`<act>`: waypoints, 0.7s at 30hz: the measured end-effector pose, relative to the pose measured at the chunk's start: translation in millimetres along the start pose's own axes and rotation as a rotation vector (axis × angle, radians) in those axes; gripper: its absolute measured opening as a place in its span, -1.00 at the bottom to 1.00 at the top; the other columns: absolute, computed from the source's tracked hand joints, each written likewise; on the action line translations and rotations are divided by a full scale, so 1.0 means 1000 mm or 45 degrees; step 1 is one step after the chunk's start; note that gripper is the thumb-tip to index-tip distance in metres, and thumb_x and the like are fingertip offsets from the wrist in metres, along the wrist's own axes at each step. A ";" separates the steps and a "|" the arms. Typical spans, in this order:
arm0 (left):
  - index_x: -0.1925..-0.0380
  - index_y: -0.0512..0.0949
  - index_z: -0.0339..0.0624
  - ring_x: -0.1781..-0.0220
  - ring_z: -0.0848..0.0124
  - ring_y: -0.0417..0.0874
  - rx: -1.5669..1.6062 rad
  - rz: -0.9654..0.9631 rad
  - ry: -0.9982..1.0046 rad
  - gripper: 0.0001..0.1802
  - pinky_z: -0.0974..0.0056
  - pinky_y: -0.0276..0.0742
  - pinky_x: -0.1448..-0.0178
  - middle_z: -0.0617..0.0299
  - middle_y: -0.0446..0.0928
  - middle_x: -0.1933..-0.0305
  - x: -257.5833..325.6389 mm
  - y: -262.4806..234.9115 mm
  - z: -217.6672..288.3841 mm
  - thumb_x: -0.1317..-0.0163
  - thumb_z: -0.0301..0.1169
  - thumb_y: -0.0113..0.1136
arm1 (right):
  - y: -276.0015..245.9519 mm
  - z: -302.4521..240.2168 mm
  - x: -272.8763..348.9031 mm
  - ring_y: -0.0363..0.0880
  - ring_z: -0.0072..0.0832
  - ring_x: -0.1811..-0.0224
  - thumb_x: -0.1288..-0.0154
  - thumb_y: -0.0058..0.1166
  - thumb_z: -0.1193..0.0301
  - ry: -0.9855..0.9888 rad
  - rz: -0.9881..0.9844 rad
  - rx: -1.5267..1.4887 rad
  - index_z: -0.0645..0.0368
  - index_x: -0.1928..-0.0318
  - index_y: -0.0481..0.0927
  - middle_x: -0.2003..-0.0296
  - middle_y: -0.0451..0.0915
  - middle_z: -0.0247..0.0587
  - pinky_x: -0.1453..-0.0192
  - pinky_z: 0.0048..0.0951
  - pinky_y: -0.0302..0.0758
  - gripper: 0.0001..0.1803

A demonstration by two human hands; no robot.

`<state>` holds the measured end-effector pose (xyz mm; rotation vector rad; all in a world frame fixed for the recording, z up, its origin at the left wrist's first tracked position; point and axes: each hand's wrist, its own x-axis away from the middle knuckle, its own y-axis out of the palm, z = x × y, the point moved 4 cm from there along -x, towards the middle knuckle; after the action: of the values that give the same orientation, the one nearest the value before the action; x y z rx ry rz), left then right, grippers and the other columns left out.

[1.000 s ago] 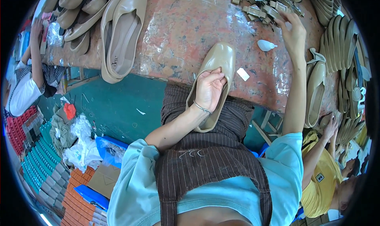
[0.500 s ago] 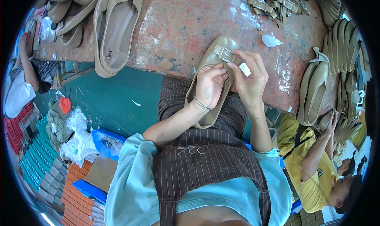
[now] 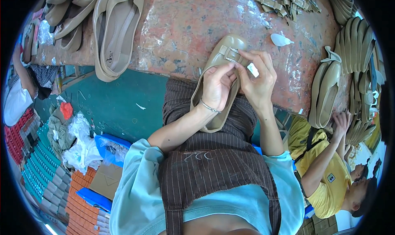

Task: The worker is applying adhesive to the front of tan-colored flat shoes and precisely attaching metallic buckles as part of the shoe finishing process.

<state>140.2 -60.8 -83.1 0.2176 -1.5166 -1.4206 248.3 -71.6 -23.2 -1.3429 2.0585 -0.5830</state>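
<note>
A smooth beige flat shoe (image 3: 218, 87) lies toe-up at 12 o'clock over the lap and the mottled reddish table (image 3: 185, 33) edge. The left hand (image 3: 217, 87) is wrapped closed around its middle, hiding the insole; the right hand (image 3: 257, 80) at 1 o'clock pinches the glittering buckle strap (image 3: 231, 56) across the toe

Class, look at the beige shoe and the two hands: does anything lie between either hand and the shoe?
Nothing visible does. The left hand grips the beige shoe directly, and the right hand presses a buckled strap onto its toe.
</note>
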 end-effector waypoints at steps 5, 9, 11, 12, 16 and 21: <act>0.20 0.54 -0.35 0.21 0.48 0.62 -0.263 0.303 0.101 -0.81 0.38 0.57 0.08 0.18 0.60 0.18 -0.003 0.002 0.002 -0.26 -0.45 0.20 | 0.006 0.000 0.005 0.51 -0.35 0.22 0.07 0.28 0.63 0.098 0.009 -0.075 0.22 0.16 0.65 0.27 0.51 -0.15 0.18 -0.43 0.48 -0.65; 0.14 0.52 -0.39 0.13 0.40 0.65 -0.135 0.181 -0.034 -0.80 0.34 0.60 0.04 0.08 0.60 0.13 0.008 0.019 0.021 -0.28 -0.50 0.13 | -0.006 0.013 0.018 0.51 -0.46 0.07 -0.06 0.24 0.62 0.424 0.104 -0.815 0.35 0.08 0.59 0.15 0.49 -0.18 -0.02 -0.48 0.49 -0.65; 0.16 0.53 -0.34 0.13 0.38 0.64 -0.139 0.028 -0.067 -0.83 0.31 0.58 0.03 0.12 0.60 0.15 0.025 0.037 0.043 -0.27 -0.53 0.13 | -0.018 0.022 0.027 0.53 -0.46 0.04 -0.18 0.11 0.64 0.422 0.194 -0.772 0.34 0.08 0.58 0.12 0.50 -0.17 -0.07 -0.48 0.47 -0.74; 0.20 0.54 -0.28 0.15 0.38 0.64 -0.152 -0.050 -0.049 -0.87 0.30 0.57 0.04 0.16 0.61 0.19 0.036 0.046 0.057 -0.26 -0.54 0.14 | -0.022 0.030 0.033 0.53 -0.48 0.06 -0.20 0.08 0.65 0.482 0.254 -0.756 0.35 0.11 0.59 0.14 0.52 -0.18 -0.04 -0.49 0.46 -0.78; 0.19 0.49 -0.17 0.00 0.35 0.55 -0.316 -0.317 0.423 -0.77 0.25 0.49 -0.05 0.21 0.55 0.09 0.071 0.087 0.184 -0.16 -0.65 0.02 | -0.037 0.052 0.044 0.53 -0.50 0.10 -0.28 0.05 0.61 0.527 0.335 -0.438 0.31 0.15 0.60 0.19 0.56 -0.21 -0.02 -0.50 0.43 -0.85; -0.05 0.39 -0.45 -0.17 0.08 0.49 -0.642 -0.891 0.519 -0.67 -0.01 0.33 -0.32 -0.18 0.45 -0.11 0.051 0.247 0.371 -0.33 -0.57 -0.17 | -0.054 0.069 0.049 0.51 -0.52 0.04 -0.32 0.04 0.57 0.642 0.519 -0.372 0.31 0.00 0.53 0.11 0.51 -0.23 -0.11 -0.47 0.42 -0.75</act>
<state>-39.4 215.7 221.0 0.7231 -0.7264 -2.0964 316.3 -139.6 -49.9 -0.9334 2.8253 -0.4825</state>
